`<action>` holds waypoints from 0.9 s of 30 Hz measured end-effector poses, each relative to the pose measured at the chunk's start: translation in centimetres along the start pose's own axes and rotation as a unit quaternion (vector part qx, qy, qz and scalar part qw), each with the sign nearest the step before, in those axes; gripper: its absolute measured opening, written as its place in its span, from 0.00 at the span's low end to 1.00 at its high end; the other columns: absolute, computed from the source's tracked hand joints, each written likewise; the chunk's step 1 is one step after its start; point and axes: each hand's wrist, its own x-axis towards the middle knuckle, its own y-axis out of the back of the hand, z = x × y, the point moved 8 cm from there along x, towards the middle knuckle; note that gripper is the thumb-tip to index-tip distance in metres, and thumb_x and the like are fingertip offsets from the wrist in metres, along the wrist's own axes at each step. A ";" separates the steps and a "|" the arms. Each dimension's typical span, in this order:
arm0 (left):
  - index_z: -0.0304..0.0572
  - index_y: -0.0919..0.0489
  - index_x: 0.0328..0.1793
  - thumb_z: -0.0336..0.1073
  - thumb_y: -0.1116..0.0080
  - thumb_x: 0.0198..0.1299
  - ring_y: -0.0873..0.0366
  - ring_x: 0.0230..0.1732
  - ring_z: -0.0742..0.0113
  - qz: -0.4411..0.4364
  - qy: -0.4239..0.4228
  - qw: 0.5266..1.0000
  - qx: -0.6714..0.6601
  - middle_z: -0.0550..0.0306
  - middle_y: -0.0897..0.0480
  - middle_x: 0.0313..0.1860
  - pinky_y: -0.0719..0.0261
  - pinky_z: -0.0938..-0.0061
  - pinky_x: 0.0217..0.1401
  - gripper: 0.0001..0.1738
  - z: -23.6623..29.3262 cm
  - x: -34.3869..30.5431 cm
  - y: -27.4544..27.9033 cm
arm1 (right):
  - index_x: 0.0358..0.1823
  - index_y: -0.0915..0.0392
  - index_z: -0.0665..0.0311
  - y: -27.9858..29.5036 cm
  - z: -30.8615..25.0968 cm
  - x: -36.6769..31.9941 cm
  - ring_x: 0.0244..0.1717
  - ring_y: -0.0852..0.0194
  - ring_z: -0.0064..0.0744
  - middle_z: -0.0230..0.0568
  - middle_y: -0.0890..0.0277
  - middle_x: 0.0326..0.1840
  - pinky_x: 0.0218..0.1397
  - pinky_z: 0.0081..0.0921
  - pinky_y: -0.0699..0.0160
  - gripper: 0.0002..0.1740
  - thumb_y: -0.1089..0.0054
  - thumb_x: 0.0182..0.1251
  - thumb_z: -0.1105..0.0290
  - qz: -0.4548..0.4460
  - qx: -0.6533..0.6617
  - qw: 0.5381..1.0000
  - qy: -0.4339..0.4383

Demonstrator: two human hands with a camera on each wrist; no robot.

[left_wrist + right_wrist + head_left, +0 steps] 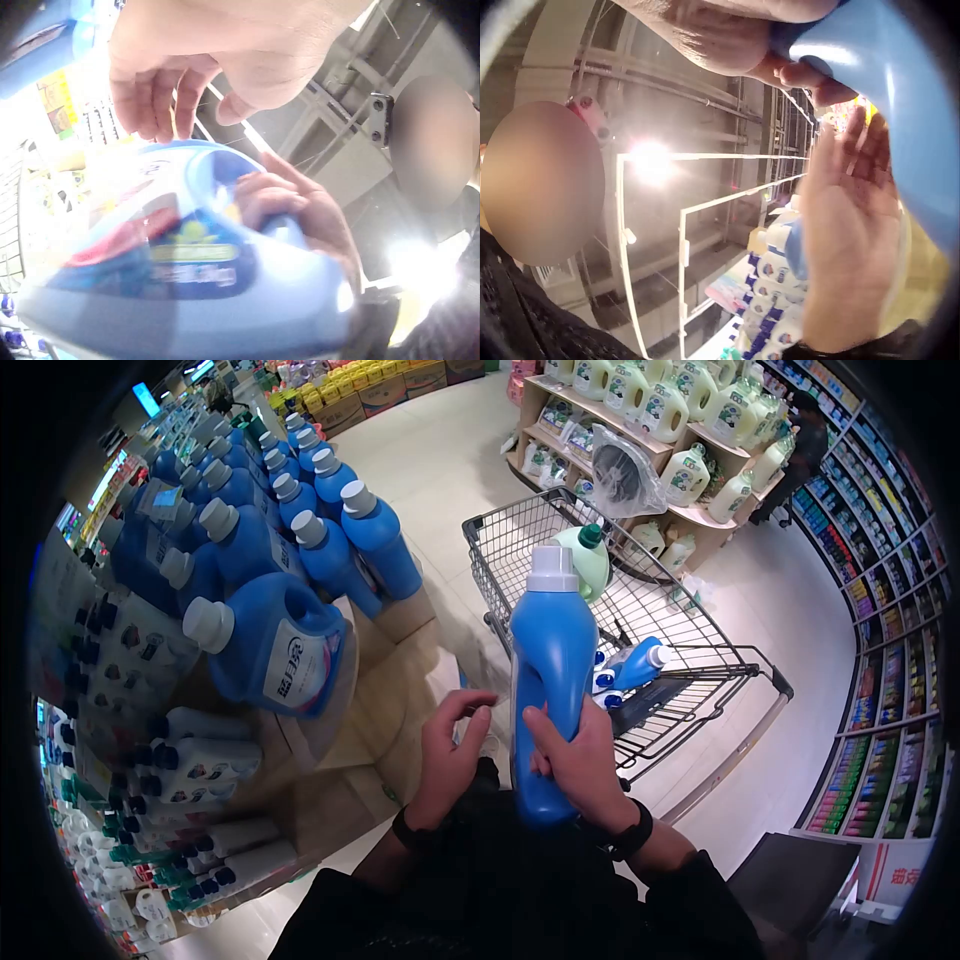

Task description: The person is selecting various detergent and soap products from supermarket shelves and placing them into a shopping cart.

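Observation:
A large blue detergent bottle with a white cap stands upright in front of the body. My right hand grips it by its built-in handle, thumb across the front and fingers curled through the opening. My left hand is beside the bottle, holding nothing, its fingers loosely bent. In the left wrist view the labelled side of the bottle shows, with the left hand above it. The right wrist view shows the left hand with palm exposed, beside the blue bottle wall.
Ahead and right stands a wire shopping cart, holding a pale green bottle and a blue bottle. On the left, a display carries many blue bottles. Shelves of pale jugs stand behind the cart; another person is at far right.

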 end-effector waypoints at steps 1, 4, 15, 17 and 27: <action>0.33 0.21 0.53 0.37 0.45 0.68 0.21 0.49 0.68 -0.026 -0.052 0.998 -0.010 0.52 0.18 0.46 0.25 0.75 0.54 0.15 1.8 -0.2 -0.5 | 0.41 0.30 0.67 0.1 0.0 0.3 0.15 0.32 0.17 0.32 0.28 0.23 0.21 0.19 0.28 0.13 0.35 0.65 0.68 0.016 -0.047 0.998 0.040; 0.30 0.21 0.53 0.38 0.46 0.70 0.23 0.44 0.74 -0.058 -0.021 0.998 -0.010 0.55 0.19 0.42 0.26 0.79 0.48 0.16 3.5 0.9 -3.1 | 0.45 0.29 0.69 0.1 1.1 1.4 0.24 0.24 0.25 0.33 0.26 0.28 0.28 0.25 0.24 0.17 0.35 0.58 0.72 0.019 -0.109 0.989 0.093; 0.36 0.23 0.47 0.35 0.30 0.57 0.23 0.38 0.77 -0.133 0.211 0.959 -0.136 0.61 0.20 0.37 0.25 0.79 0.42 0.16 -0.8 3.2 -6.6 | 0.48 0.25 0.72 1.4 0.1 0.7 0.39 0.17 0.45 0.52 0.19 0.36 0.46 0.28 0.22 0.20 0.37 0.53 0.73 -0.065 -0.384 0.911 0.133; 0.36 0.23 0.41 0.36 0.28 0.54 0.27 0.31 0.79 -0.111 0.130 0.983 -0.068 0.63 0.23 0.31 0.28 0.79 0.33 0.17 0.0 3.7 -6.1 | 0.42 0.22 0.71 4.5 -0.2 1.3 0.35 0.17 0.41 0.44 0.19 0.30 0.46 0.29 0.20 0.14 0.36 0.55 0.73 -0.065 -0.343 0.922 0.167; 0.32 0.18 0.38 0.35 0.25 0.47 0.22 0.30 0.77 -0.086 0.044 0.995 -0.012 0.63 0.19 0.27 0.27 0.81 0.34 0.16 9.7 1.2 -0.5 | 0.70 0.40 0.68 8.0 4.5 5.7 0.73 0.41 0.37 0.44 0.35 0.69 0.76 0.36 0.44 0.52 0.17 0.42 0.72 -0.218 -0.132 0.966 -0.047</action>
